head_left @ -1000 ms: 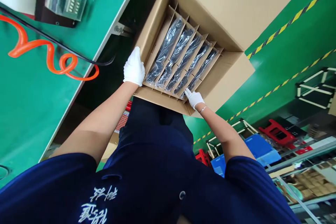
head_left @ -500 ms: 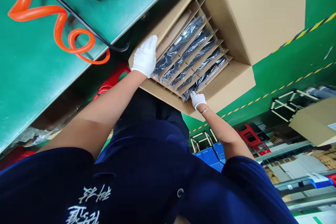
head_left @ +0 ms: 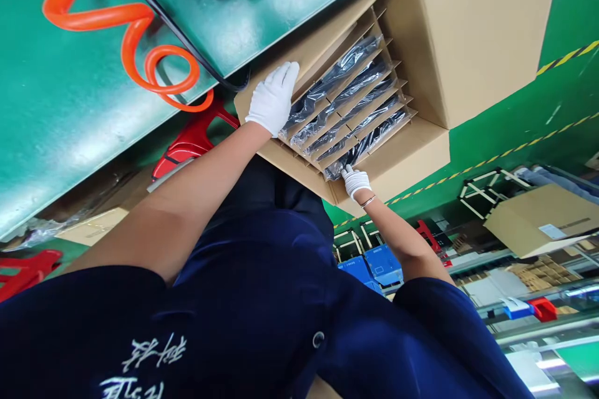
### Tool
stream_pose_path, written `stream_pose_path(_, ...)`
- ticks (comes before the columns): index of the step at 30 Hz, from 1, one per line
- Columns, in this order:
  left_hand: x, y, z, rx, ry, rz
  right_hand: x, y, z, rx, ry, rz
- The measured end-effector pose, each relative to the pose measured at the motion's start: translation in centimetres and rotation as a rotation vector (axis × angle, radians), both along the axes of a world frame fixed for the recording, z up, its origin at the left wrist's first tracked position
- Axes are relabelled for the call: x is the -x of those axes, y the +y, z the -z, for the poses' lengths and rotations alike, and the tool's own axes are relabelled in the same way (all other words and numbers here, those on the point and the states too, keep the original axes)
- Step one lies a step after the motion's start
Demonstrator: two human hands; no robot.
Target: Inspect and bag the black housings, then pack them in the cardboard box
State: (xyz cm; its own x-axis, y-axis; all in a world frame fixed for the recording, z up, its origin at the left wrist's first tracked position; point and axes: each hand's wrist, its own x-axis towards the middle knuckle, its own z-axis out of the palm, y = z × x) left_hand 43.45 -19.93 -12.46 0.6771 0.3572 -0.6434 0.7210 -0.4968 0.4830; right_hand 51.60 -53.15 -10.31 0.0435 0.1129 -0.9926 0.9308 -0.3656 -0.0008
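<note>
"Open brown cardboard box [head_left: 416,56] with its flaps [head_left: 491,31] folded out: in the head camera's view it stands in front of the person's dark trousers [head_left: 297,202], just beside the green-topped workbench [head_left: 47,137]. What lies in it?"

"Thin brown cardboard dividers [head_left: 358,76] make narrow slots, and in those lies a row of long black pieces in clear plastic film [head_left: 334,82]. I count five, but what they are I cannot tell"

"And the white-gloved left hand [head_left: 274,98]?"

"It lies over the side wall nearest the bench, fingers straight and close together. The thumb is hidden, so I cannot tell whether it grips the wall or only rests there"

"The white-gloved right hand [head_left: 355,182]?"

"Down at the near end of the wrapped piece farthest from the bench [head_left: 369,142]. Its fingers are half bent, the tips at the film; whether they pinch it, I cannot tell"

"What else shows?"

"A bright orange coiled hose [head_left: 103,15] and a thin black cable [head_left: 166,17] on the bench, both reaching past its edge. Just beyond that is a red plastic stool [head_left: 191,137]; on the other side are blue plastic bins [head_left: 384,264] and yellow-and-black striped tape [head_left: 568,56] on the green floor [head_left: 575,90]"
</note>
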Motion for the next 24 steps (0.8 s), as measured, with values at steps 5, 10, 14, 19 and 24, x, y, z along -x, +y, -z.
stream_pose_path(5, -0.23, 0.07, -0.12, 0.047, 0.034, -0.034, 0.41, 0.07, -0.19, 0.039, -0.064, 0.011)
stream_pose_path(10, -0.26, 0.08, 0.06, 0.118, 0.024, -0.072, 0.67, 0.52, -0.33, 0.042, -0.095, 0.036)
stream_pose_path(14, -0.22, 0.16, 0.12, 0.152, 0.022, -0.101, 0.65, 0.82, -0.57, 0.057, -0.101, 0.043)
stream_pose_path(19, -0.17, 0.17, 0.24, 0.163, 0.032, -0.117, 0.7, 0.59, -0.62, 0.043, -0.11, 0.055)
stream_pose_path(24, -0.12, -0.04, 0.79, 0.154, 0.049, -0.105, 0.8, 0.27, -0.25, 0.023, -0.083, 0.039)
